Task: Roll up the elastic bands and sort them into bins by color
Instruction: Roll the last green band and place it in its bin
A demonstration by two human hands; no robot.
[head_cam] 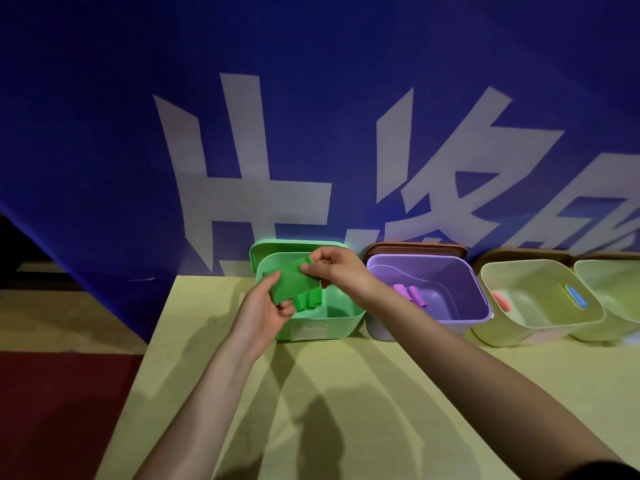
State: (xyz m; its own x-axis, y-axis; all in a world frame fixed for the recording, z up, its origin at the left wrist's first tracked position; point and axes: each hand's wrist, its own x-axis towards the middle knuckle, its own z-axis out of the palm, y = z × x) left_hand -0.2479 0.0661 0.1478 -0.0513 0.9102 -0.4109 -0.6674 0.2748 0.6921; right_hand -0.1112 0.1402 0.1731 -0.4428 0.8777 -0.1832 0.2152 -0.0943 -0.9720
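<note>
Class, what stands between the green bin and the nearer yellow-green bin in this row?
In the head view, the purple bin stands between the green bin and the nearer yellow-green bin, with purple rolled bands inside.

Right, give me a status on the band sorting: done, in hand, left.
Done: rolled green bands lie in the green bin, purple rolls in the purple bin, a pink roll in the next bin.
In hand: the left hand and right hand hold a flat green band over the green bin.
Left: rolling and dropping it; no other loose bands show.
</note>
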